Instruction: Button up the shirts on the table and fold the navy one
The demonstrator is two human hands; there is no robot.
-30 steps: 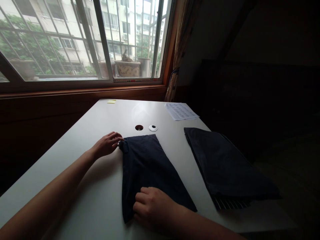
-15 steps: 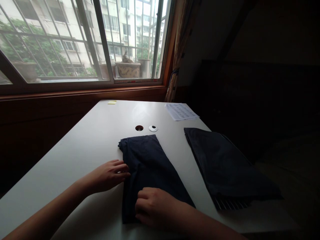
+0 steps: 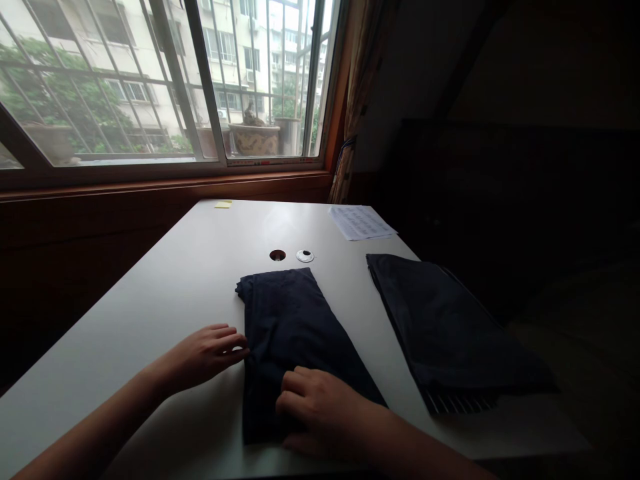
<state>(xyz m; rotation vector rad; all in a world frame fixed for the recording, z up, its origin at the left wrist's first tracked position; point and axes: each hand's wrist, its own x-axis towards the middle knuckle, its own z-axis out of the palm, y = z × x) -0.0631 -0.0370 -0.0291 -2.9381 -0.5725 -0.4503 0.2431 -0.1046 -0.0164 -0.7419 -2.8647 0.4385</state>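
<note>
Dark cloth [image 3: 295, 313], toward near edge of desk [image 3: 165, 307]; its far corner now unheld, seemingly settled. Left hand [image 3: 215, 348]: drawn nearer, fingers half-parted. Right hand [image 3: 320, 405]: fingers curled. Either grip: unclear.

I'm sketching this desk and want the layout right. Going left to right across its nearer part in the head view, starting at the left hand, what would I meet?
Left hand → folded navy cloth → second dark cloth. The right hand overlaps the navy cloth, so I left it out.
</note>
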